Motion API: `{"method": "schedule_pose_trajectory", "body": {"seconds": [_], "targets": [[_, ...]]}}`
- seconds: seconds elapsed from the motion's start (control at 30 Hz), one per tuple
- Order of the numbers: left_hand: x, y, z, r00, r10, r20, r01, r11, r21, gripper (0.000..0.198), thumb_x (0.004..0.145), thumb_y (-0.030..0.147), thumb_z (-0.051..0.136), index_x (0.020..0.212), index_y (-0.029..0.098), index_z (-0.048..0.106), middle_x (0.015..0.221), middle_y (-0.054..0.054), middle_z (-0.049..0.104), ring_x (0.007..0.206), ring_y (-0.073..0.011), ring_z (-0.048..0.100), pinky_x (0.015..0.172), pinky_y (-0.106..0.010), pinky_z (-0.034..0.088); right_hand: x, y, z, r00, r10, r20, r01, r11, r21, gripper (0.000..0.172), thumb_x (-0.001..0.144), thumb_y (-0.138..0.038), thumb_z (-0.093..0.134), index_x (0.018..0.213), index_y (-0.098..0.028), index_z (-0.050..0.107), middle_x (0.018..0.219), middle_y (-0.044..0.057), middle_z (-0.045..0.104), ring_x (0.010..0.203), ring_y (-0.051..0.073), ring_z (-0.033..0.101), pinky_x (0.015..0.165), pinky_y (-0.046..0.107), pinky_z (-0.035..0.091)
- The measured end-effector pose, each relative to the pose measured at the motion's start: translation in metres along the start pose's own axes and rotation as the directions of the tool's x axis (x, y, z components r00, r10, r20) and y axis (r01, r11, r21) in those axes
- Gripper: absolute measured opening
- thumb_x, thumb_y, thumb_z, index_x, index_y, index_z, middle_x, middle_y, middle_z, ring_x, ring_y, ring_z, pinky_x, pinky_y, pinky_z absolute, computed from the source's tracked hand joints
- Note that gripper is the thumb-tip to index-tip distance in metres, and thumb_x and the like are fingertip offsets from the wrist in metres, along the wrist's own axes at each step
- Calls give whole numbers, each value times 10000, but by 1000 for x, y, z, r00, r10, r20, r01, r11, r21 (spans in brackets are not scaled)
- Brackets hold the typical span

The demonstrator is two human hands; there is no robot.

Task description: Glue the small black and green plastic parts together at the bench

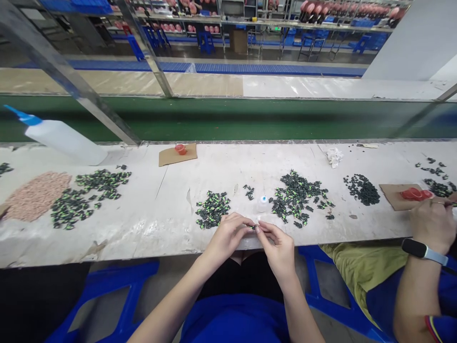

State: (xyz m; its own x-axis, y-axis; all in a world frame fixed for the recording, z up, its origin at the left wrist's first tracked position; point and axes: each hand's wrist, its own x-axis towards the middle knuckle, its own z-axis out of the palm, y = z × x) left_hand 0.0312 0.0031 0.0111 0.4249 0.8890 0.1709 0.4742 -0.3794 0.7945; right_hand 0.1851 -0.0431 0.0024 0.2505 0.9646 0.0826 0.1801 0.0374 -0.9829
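My left hand (228,236) and my right hand (278,247) meet at the near edge of the white workbench (160,214). Both pinch one tiny black part (254,227) between their fingertips. Just beyond my left hand lies a pile of small black-and-green parts (213,208). A larger pile of the same parts (298,197) spreads beyond my right hand. Between the two piles stands a small clear bottle with a blue tip (263,202).
At far left lie a pink pile (37,194), more black-green parts (89,193) and a tilted white squeeze bottle (60,138). A red cap sits on cardboard (178,153). A co-worker's hand (432,224) with a wristband works at right near red caps (414,194). A green conveyor (228,119) runs behind.
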Motion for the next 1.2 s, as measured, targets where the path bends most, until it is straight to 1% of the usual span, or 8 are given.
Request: {"method": "schedule_pose_trajectory", "body": {"seconds": [0.1,0.2,0.4,0.6,0.7,0.83,1.03,1.2], "targets": [[-1,5,-6,1000,-4,17,5,994,-106,152,872,164,564,918,227,695,895,-25,728,878,-196,638,825,-336,440,0,-5,-5,999,15,30,-16,999,32,182,773,-288,692,901,-174,753,831,71,772,740,222,744,716,328,634],[-2,12,-12,1000,2,28,2,988,-154,160,873,163,564,930,225,700,908,-28,730,878,-192,641,834,-332,455,-1,-9,-6,1000,7,23,-9,999,45,149,769,-268,698,871,-178,758,820,66,774,729,221,746,701,323,638],[-7,26,-15,1000,-14,-13,12,989,-148,150,864,187,565,956,214,680,911,-41,712,899,-196,633,827,-331,475,-3,-14,-6,994,-112,20,111,993,40,113,788,-209,672,868,-195,751,803,49,764,700,192,733,657,287,632],[-9,32,-14,998,-70,-2,69,985,-160,138,844,194,562,925,211,673,903,-44,702,900,-203,632,834,-340,477,-1,-13,-9,974,-217,63,218,976,0,167,786,-160,657,926,-203,738,811,43,752,685,170,722,650,269,625],[-10,33,-15,996,-92,12,92,982,-167,131,832,197,572,908,214,677,895,-42,698,899,-205,631,818,-334,481,1,-13,-11,981,-177,85,173,984,49,213,760,-158,672,964,-191,728,823,48,758,682,172,727,663,274,631],[-10,36,-18,997,-69,41,75,982,-174,153,853,215,559,936,231,686,911,-39,701,908,-201,628,826,-331,478,4,-15,-14,986,-87,140,72,991,110,231,733,-181,692,962,-176,722,820,54,765,688,180,735,675,280,635],[-9,37,-19,996,-55,63,64,988,-143,135,859,232,560,937,225,671,920,-45,703,912,-209,634,856,-353,461,5,-15,-18,983,-53,174,32,992,120,261,723,-217,717,980,-172,717,846,69,768,702,197,739,698,320,638],[-8,42,-18,995,-63,78,74,987,-144,66,864,235,537,929,227,546,927,-32,673,919,-201,631,863,-354,437,5,-14,-20,985,-22,169,1,992,125,207,718,-214,712,923,-180,720,791,59,760,711,195,733,700,323,634]]}}
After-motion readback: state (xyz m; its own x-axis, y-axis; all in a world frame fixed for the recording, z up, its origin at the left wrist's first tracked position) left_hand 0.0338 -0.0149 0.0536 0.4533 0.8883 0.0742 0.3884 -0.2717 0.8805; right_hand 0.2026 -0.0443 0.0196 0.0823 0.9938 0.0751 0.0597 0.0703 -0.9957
